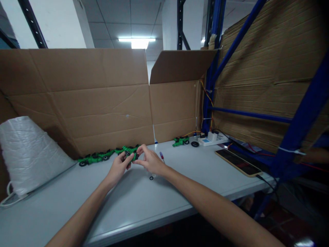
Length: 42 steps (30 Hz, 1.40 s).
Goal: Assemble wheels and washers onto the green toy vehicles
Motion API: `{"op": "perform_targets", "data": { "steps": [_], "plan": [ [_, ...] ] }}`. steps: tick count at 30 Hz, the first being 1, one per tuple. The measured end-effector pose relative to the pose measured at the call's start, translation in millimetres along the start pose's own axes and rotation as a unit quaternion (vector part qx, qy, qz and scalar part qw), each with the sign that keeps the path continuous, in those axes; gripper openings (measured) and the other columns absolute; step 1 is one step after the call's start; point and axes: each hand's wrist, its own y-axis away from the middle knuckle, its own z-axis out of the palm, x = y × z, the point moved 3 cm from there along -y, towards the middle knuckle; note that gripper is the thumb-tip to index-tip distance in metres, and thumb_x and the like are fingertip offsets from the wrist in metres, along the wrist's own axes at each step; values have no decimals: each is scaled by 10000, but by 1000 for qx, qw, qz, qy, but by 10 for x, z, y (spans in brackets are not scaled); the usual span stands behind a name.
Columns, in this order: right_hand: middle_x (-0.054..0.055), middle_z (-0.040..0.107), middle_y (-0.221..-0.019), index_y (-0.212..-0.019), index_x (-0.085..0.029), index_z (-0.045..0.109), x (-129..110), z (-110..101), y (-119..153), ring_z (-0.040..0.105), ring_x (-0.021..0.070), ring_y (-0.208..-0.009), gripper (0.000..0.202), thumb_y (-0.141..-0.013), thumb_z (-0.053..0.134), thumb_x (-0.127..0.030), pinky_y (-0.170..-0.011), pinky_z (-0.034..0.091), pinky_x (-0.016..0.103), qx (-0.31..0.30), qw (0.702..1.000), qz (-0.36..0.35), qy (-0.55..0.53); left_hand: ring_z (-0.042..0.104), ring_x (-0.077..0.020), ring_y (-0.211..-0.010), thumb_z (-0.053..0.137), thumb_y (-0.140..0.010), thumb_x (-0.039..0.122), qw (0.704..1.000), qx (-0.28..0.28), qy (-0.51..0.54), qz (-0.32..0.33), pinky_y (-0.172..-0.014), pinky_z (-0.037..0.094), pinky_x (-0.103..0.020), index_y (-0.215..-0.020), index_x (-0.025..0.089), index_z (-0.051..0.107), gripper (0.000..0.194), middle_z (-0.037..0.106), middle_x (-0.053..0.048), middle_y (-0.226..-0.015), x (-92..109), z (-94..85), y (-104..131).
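Near the middle of the table, my left hand (119, 168) is closed around a green toy car (133, 157) with black wheels. My right hand (149, 160) pinches the car's right end, with thumb and fingers at a black wheel there. Fingers cover much of the car. Behind my hands, more green toy cars (96, 157) with black wheels stand in a row along the cardboard. A small screwdriver (161, 156) with a purple and red handle lies just right of my right hand. A small black ring (151, 178) rests on the table below it.
A white table (177, 192) carries everything. At the back right are another green toy car (180, 141), a black tyre (195, 144) and a white power strip (214, 138). A phone (238, 162) with a cable lies by the right edge. A white bag (33, 157) stands left; cardboard (108, 103) walls the back.
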Motion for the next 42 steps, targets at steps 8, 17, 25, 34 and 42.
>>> {"op": "perform_targets", "data": {
  "steps": [8, 17, 25, 34, 42],
  "plan": [
    [26, 731, -1080, -1182, -240, 579, -68, -9, 7, 653, 137, -707, 368, -926, 717, -466, -649, 448, 240, -1, 1000, -15, 23, 508, -137, -561, 654, -893, 599, 1000, -1, -5, 5, -563, 374, -272, -757, 190, 569, 440, 563, 15, -594, -37, -13, -24],
    [-7, 745, -969, -1154, -242, 587, -88, -16, 12, 633, 123, -646, 283, -985, 642, -462, -656, 438, 237, -6, 1000, 0, 25, 514, -137, -558, 664, -884, 609, 1000, -6, 8, 6, -556, 377, -266, -766, 184, 584, 449, 583, 6, -617, -24, -1, -17],
    [27, 701, -1141, -1207, -243, 565, -42, -13, -4, 606, 104, -644, 320, -957, 678, -408, -672, 461, 247, 3, 999, -13, 31, 526, -143, -560, 670, -880, 613, 1000, -1, 10, 7, -558, 381, -267, -786, 181, 607, 447, 600, -3, -636, -42, -18, -15],
    [-5, 722, -877, -1026, -219, 611, -66, 0, 21, 615, 122, -650, 225, -1062, 497, -411, -655, 429, 236, -35, 999, 6, 31, 533, -137, -553, 670, -874, 619, 1000, -6, 7, 0, -547, 387, -270, -799, 180, 600, 451, 621, -3, -649, -38, -9, -16],
    [-17, 720, -854, -1094, -228, 578, -63, 3, 18, 574, 104, -545, 223, -1068, 474, -424, -619, 432, 237, -44, 999, 10, 14, 534, -140, -584, 657, -892, 608, 1000, -6, 11, 3, -570, 386, -271, -804, 181, 591, 441, 615, -1, -678, 26, -16, 4]
  ]
}}
